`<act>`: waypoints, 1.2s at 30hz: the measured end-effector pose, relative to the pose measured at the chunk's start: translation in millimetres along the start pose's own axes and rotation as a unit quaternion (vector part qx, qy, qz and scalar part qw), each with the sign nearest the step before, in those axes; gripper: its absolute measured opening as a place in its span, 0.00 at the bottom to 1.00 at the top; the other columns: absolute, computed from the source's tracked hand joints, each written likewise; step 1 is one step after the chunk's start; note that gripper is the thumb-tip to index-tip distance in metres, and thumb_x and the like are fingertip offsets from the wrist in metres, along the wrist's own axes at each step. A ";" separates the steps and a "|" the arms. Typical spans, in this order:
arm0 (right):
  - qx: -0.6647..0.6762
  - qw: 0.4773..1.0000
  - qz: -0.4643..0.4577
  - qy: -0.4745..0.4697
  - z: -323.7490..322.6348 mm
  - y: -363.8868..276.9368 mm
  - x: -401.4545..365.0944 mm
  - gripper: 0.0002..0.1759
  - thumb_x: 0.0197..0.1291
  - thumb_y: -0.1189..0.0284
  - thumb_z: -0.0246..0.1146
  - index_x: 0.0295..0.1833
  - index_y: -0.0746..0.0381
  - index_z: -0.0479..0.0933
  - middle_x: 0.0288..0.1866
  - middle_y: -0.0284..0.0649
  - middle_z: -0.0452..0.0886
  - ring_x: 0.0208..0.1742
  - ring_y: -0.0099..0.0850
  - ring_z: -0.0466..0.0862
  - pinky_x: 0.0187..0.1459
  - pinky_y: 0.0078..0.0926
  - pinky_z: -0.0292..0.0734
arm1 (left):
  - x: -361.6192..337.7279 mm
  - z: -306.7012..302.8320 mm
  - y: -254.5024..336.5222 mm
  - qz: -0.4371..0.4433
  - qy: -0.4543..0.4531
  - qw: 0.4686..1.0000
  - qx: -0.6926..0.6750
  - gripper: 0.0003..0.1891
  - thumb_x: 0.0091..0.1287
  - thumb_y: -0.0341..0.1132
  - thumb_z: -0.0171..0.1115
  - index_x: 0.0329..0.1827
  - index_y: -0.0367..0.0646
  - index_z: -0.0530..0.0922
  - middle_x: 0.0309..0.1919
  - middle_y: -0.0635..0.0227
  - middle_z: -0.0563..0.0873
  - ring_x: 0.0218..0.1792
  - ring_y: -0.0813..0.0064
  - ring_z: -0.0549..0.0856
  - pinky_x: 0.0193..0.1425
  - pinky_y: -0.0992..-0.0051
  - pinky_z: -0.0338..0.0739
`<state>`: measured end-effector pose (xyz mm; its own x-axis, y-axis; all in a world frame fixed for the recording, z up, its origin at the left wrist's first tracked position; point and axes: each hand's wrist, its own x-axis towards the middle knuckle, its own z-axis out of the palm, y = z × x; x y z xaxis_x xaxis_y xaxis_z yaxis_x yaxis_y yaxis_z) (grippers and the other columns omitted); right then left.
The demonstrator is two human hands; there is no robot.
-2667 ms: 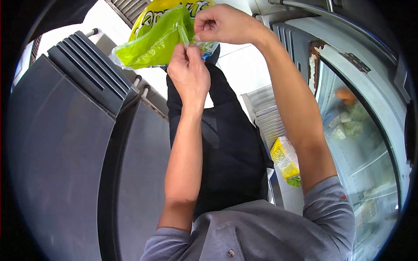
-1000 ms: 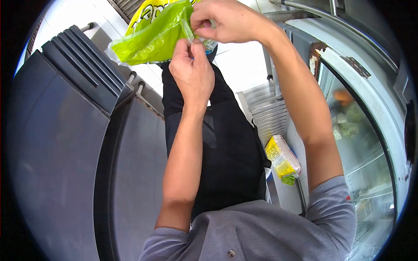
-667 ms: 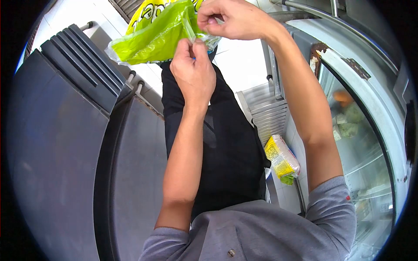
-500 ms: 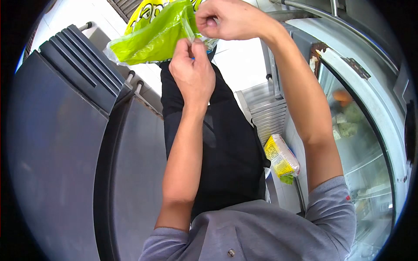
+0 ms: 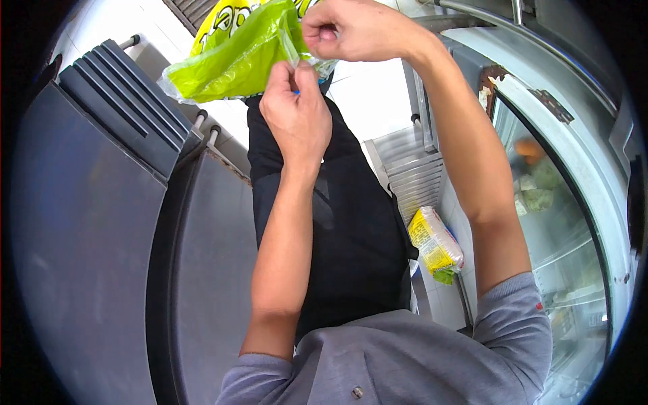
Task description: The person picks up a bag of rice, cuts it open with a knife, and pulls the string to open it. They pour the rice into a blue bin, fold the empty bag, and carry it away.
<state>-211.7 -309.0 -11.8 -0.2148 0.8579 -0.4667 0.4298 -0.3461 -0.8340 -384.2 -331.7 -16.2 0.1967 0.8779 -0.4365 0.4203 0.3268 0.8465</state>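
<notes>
Here, our left hand (image 5: 297,101) pinches bag (image 5: 233,64); right hand (image 5: 361,30) curled, hold we cannot tell; uneven pulling could tear it.

Black-lettered yellow and lime-green bag (image 5: 229,62), plain grey shirt (image 5: 405,358) with red sleeve mark (image 5: 539,306); yellow-and-white packet (image 5: 435,239), white tiled floor (image 5: 368,94)

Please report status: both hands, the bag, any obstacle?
Left hand pinching edge of green-yellow bag. Right hand curled beside it, grip unclear. Bag partly out of frame. No obstruction seen.
</notes>
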 end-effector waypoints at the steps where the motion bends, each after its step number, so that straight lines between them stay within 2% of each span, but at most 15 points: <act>1: -0.011 1.000 -0.018 0.004 1.6 0.7 1.9 0.09 0.47 0.73 0.60 0.24 0.68 0.73 0.20 0.49 0.75 0.24 0.40 0.77 0.30 0.36 0.70 | -0.2 0.2 0.1 -0.003 -0.002 1.000 0.002 0.12 0.65 0.32 0.54 0.27 0.30 0.73 0.19 0.55 0.78 0.20 0.71 0.75 0.28 0.69 0.70; 3: -0.022 0.999 -0.037 0.007 2.6 2.0 3.7 0.09 0.46 0.73 0.61 0.24 0.68 0.73 0.20 0.49 0.75 0.24 0.40 0.77 0.30 0.36 0.70 | -0.2 0.3 -0.5 -0.004 -0.003 1.000 0.004 0.12 0.65 0.32 0.54 0.27 0.30 0.73 0.19 0.55 0.79 0.20 0.71 0.75 0.29 0.69 0.70; 5: 0.000 1.000 -0.002 -0.026 0.6 -4.9 4.1 0.09 0.48 0.72 0.60 0.24 0.68 0.73 0.20 0.49 0.75 0.24 0.39 0.77 0.30 0.36 0.70 | 0.1 -0.5 -1.3 -0.004 -0.003 1.000 0.007 0.12 0.65 0.32 0.54 0.27 0.30 0.73 0.19 0.55 0.79 0.20 0.71 0.75 0.29 0.69 0.70; 8: 0.007 0.999 -0.035 -0.009 6.1 1.0 9.7 0.09 0.50 0.72 0.59 0.25 0.68 0.73 0.20 0.47 0.76 0.24 0.38 0.77 0.30 0.35 0.71 | 0.7 -0.7 -0.8 0.002 -0.003 1.000 0.005 0.13 0.65 0.33 0.54 0.27 0.30 0.73 0.19 0.55 0.79 0.21 0.71 0.75 0.29 0.69 0.71; 11: 0.046 0.999 -0.013 -0.008 4.1 2.8 9.8 0.09 0.52 0.72 0.57 0.26 0.68 0.73 0.20 0.46 0.76 0.24 0.36 0.76 0.29 0.33 0.71 | 0.5 -1.0 0.4 -0.006 -0.005 1.000 -0.008 0.13 0.65 0.33 0.54 0.27 0.30 0.73 0.19 0.55 0.79 0.21 0.71 0.75 0.30 0.70 0.71; 17: 0.019 1.000 0.013 0.000 -2.1 -0.3 1.1 0.08 0.49 0.74 0.59 0.26 0.69 0.74 0.20 0.45 0.76 0.24 0.33 0.76 0.29 0.31 0.71 | 0.9 -1.3 1.1 -0.002 -0.006 1.000 0.013 0.12 0.65 0.33 0.54 0.27 0.31 0.73 0.19 0.56 0.79 0.21 0.72 0.75 0.30 0.70 0.71; 30: -0.006 1.000 0.000 0.001 4.7 3.1 8.7 0.11 0.47 0.70 0.62 0.25 0.68 0.75 0.21 0.49 0.78 0.23 0.38 0.78 0.30 0.33 0.73 | 0.3 -1.9 1.8 -0.001 -0.011 1.000 0.001 0.12 0.65 0.33 0.54 0.27 0.31 0.74 0.20 0.57 0.80 0.21 0.72 0.75 0.30 0.70 0.71; 36: 0.057 0.998 0.020 0.026 4.3 5.5 9.2 0.10 0.48 0.70 0.62 0.27 0.68 0.76 0.22 0.48 0.79 0.26 0.37 0.80 0.31 0.33 0.73 | 0.5 -1.8 3.4 -0.006 -0.011 1.000 -0.001 0.12 0.66 0.33 0.53 0.28 0.31 0.74 0.20 0.57 0.80 0.21 0.73 0.75 0.30 0.71 0.71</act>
<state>-215.1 -304.7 -21.9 -0.1526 0.8602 -0.4866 0.3342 -0.4184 -0.8445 -384.3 -329.6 -13.0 0.2113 0.8660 -0.4532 0.4216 0.3376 0.8416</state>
